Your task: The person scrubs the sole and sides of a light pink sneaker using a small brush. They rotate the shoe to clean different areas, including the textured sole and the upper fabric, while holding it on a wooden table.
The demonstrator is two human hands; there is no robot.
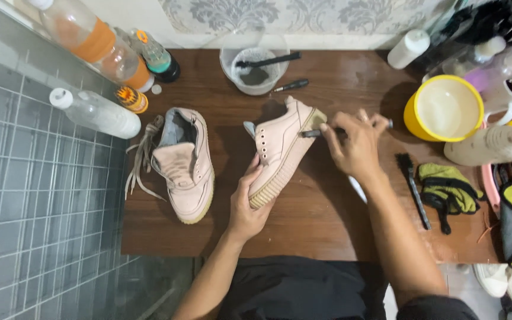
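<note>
My left hand [248, 201] grips the toe end of a pale pink sneaker [280, 148], holding it tilted on its side above the brown wooden table [321, 219]. My right hand [355, 144] holds a small dark-handled brush [318, 133] with its tip against the sneaker's sole edge near the heel. A second pale pink sneaker [186, 166] lies on the table to the left, unlaced, with its loose laces [140, 157] beside it.
A clear tub with a black brush [253, 70] stands at the back, a dark pen-like tool [291, 85] beside it. Bottles [99, 114] crowd the left edge; a yellow bowl [444, 109], spray bottles, a black brush [413, 188] and a yellow-green cloth [448, 188] lie right.
</note>
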